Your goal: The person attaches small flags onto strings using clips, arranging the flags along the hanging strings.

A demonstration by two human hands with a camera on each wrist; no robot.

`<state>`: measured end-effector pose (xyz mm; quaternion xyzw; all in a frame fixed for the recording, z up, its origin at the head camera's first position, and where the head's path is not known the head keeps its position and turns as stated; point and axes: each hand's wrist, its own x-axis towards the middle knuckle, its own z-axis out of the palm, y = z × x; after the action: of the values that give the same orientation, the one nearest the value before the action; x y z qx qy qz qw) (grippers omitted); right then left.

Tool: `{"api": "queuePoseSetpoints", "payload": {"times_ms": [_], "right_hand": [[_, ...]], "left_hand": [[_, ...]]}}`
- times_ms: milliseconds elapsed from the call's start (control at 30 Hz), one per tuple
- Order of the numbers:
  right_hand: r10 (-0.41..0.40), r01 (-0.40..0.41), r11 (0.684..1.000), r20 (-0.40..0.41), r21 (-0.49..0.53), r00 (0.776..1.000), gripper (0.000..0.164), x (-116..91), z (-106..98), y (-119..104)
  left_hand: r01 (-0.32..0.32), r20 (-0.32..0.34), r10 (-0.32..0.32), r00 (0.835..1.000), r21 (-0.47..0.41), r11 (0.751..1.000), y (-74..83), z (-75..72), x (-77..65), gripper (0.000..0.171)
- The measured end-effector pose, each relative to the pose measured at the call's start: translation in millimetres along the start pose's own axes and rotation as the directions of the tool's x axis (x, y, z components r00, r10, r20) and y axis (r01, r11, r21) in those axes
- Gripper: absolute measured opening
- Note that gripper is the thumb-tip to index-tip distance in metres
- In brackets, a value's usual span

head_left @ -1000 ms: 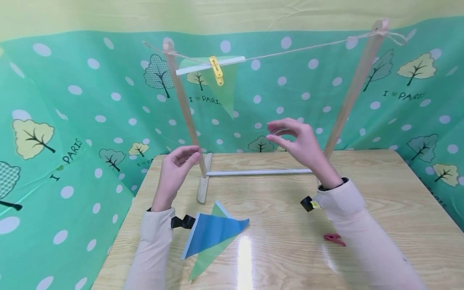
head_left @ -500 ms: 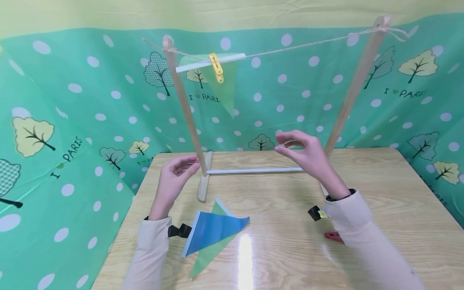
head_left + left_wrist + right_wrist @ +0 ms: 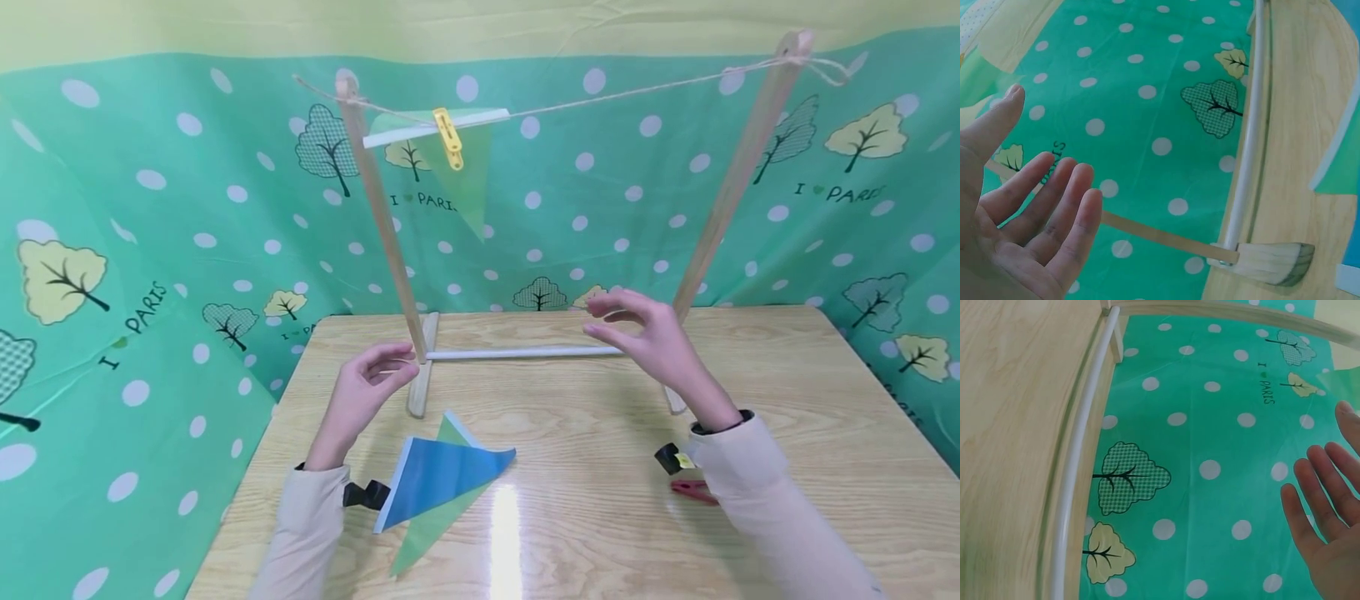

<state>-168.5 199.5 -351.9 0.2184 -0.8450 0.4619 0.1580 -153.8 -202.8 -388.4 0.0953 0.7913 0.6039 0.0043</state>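
Note:
A green pennant hangs by a yellow clothespin from the string at its left part. My left hand, fingers relaxed and holding nothing, hovers by the foot of the left post; its palm faces up in the left wrist view. My right hand, likewise without anything in it, is in the air before the right post. On the table lies a blue pennant across another green pennant. A red clothespin rests by my right sleeve, partly hidden.
Two wooden posts, the left and the right, carry the string. A white rod joins their feet low on the table. Behind hangs a green dotted cloth.
Both hands have lowered toward the table, the right one also moving to the right. The hung pennant and the pennants on the table stay as they were.

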Motion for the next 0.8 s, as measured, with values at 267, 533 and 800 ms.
{"api": "queuePoseSetpoints", "payload": {"times_ms": [267, 533, 800], "right_hand": [[0.046, -0.044, 0.997, 0.031, -0.057, 0.998, 0.032, -10, -1, 7], [0.077, -0.074, 0.996, 0.059, -0.056, 0.995, 0.038, -24, -3, 14], [0.082, -0.076, 0.994, 0.089, -0.074, 0.993, 0.039, -39, -4, 19]], "left_hand": [[0.050, 0.070, -0.057, 0.996, 0.103, 0.993, -13.4, -2.4, -14.1, 0.051], [0.083, 0.063, -0.096, 0.993, 0.176, 0.981, -25.9, 1.1, -25.7, 0.056], [0.122, 0.059, -0.137, 0.989, 0.205, 0.971, -37.7, 3.8, -32.9, 0.054]]}}
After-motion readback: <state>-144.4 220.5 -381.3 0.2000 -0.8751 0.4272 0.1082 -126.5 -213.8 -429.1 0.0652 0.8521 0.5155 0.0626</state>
